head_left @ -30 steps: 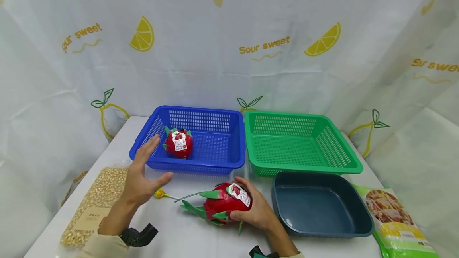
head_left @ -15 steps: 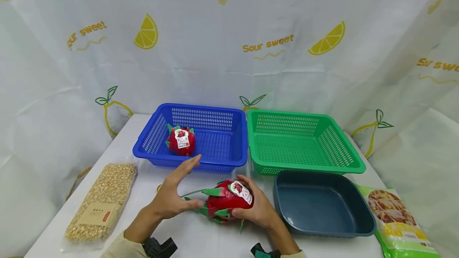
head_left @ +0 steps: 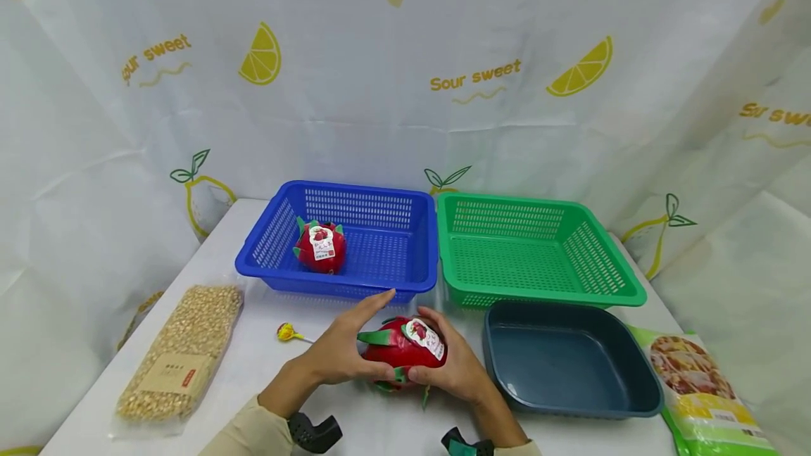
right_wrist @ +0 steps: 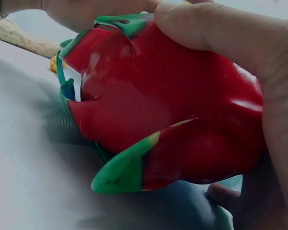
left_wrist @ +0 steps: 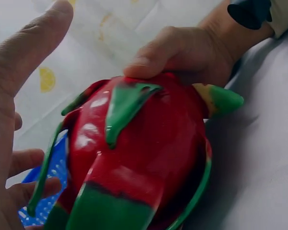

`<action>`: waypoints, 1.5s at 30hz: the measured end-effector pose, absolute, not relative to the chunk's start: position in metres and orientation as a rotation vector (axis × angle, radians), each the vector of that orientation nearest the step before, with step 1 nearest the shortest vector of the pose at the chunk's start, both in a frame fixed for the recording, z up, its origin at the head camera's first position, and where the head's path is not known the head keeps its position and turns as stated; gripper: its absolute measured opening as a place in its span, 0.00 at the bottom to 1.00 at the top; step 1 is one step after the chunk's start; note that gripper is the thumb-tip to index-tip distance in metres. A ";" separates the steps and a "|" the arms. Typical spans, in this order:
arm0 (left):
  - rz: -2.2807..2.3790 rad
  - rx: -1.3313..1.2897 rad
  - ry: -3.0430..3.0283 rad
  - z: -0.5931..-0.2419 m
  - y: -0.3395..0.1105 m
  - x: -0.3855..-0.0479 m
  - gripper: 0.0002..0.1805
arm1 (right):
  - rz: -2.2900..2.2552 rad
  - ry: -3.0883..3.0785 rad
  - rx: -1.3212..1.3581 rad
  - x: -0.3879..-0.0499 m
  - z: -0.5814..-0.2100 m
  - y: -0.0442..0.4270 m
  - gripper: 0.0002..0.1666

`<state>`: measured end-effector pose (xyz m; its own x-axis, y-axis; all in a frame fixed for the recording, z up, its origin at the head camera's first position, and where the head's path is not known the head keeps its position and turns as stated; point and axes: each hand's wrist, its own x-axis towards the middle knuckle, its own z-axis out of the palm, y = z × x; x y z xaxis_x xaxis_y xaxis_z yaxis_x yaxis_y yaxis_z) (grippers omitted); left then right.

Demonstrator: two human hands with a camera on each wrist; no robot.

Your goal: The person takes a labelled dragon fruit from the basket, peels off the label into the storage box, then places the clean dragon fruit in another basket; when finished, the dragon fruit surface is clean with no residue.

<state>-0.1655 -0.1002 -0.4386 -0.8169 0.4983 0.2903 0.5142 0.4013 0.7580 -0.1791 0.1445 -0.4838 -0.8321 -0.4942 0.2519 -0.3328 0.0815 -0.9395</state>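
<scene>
- Head view: a blue basket (head_left: pixel 383 255) with slotted walls and a raised rim holds one red dragon fruit with a white label (head_left: pixel 322 248), lying towards its left end.
- Just beside it, a green basket (head_left: pixel 507 266) of the same perforated make flares outward, its slotted floor showing.
- In front of the green basket lies a dark blue-grey tray (head_left: pixel 570 364), solid-walled, with rounded corners and a smooth, faintly shiny floor.
- The larger dragon fruit (head_left: pixel 398 352) is on the near side of the baskets, between the hands, left of the tray; its red skin is glossy and smooth, with curling green-tipped scales and a white sticker.
- The right hand (head_left: pixel 461 366) grips its right end, thumb and fingers curled round it.
- The left hand (head_left: pixel 338 354) is spread wide, thumb well apart from the fingers, about the scaly end; I cannot tell whether it touches.
- At far left, a clear plastic pack (head_left: pixel 184 343) shows pale, knobbly grains and a tan label.
- Near it lies a yellow-headed lollipop (head_left: pixel 286 332) on a white stick.
- Right of the tray lies a shiny green-and-yellow printed bag (head_left: pixel 703 393).
</scene>
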 end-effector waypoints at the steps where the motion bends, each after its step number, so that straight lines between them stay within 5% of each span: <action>1: -1.420 -0.950 -2.633 -0.439 -0.099 -0.166 0.56 | -1.865 2.201 -0.851 -0.179 -0.484 0.144 0.54; 16: -0.967 -0.918 -2.877 -0.448 -0.085 -0.172 0.58 | -1.896 2.181 -0.891 -0.179 -0.486 0.141 0.53; 29: -1.111 -0.844 -2.912 -0.450 -0.083 -0.170 0.52 | -1.753 2.533 -0.754 -0.167 -0.403 0.143 0.26; 36: -1.124 -0.869 -2.856 -0.451 -0.085 -0.169 0.53 | -1.415 2.356 -0.974 -0.196 -0.351 0.151 0.21; 45: -1.098 -0.930 -2.826 -0.454 -0.085 -0.169 0.54 | -1.037 2.066 -1.158 -0.236 -0.351 0.147 0.17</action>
<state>-0.1686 -0.0854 -0.4536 -0.8275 0.5328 0.1771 0.5125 0.5882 0.6255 -0.2357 0.1472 -0.3507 -0.4784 -0.8736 -0.0895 -0.4501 0.3314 -0.8292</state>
